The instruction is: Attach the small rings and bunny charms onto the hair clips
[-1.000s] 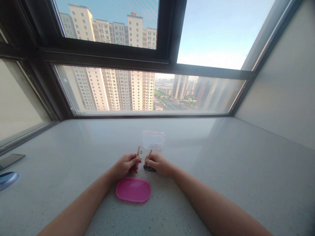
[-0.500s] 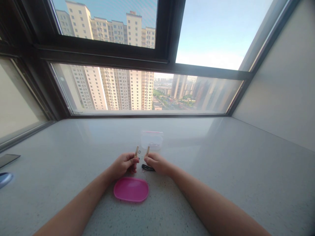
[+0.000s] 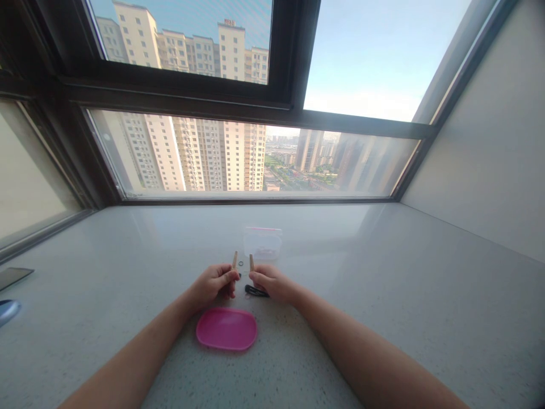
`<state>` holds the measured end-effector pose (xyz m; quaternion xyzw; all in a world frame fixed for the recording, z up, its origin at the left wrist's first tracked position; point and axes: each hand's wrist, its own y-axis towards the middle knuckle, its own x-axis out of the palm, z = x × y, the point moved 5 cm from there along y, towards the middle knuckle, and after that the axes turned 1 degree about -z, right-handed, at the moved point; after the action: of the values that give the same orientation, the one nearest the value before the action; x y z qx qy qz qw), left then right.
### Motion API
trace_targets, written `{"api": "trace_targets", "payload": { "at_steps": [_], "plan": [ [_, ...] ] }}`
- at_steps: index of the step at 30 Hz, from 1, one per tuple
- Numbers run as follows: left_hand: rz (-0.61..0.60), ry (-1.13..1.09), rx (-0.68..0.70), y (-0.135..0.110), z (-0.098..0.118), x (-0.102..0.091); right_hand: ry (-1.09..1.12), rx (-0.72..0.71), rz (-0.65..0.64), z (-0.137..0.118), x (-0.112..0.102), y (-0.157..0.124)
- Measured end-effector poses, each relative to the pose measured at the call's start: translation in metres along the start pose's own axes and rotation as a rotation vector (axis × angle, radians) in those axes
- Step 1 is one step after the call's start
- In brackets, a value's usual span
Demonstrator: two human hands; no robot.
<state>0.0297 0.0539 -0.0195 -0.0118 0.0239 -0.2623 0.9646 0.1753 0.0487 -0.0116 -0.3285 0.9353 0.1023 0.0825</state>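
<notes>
My left hand [image 3: 214, 283] is closed round a short tan stick [image 3: 234, 260] that points up and away. My right hand [image 3: 271, 282] pinches a second tan stick [image 3: 251, 262] held the same way, a little to the right. A small dark ring [image 3: 240, 263] lies on the counter between the two stick tips. A black hair clip [image 3: 254, 291] lies just under my right hand. A pink oval lid [image 3: 226, 329] sits on the counter in front of both hands. Beyond the hands stands a clear small box with a pink rim [image 3: 263, 242].
A grey speckled counter [image 3: 383, 284] runs under a wide window [image 3: 255, 159]. A dark flat phone [image 3: 12, 276] and a bluish round object [image 3: 6, 311] lie at the far left edge. A pale wall [image 3: 489, 142] rises on the right.
The right-hand stick has swung from leaning right to nearly upright, closer to the left-hand stick. The view has shifted slightly. The pink lid and clear box stay put.
</notes>
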Motion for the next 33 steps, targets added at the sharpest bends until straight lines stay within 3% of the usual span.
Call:
{"api": "trace_targets", "payload": {
  "at_steps": [12,22,33],
  "plan": [
    [0.025,0.007,-0.003,0.001,-0.001,-0.002,-0.103,-0.016,0.016,-0.004,0.0,0.0],
    [0.01,0.014,0.016,-0.002,0.002,0.001,-0.314,-0.016,0.068,-0.008,-0.001,0.001],
    [0.012,0.047,0.03,-0.003,0.004,0.001,-0.295,0.011,0.056,-0.007,0.0,-0.002]
  ]
}}
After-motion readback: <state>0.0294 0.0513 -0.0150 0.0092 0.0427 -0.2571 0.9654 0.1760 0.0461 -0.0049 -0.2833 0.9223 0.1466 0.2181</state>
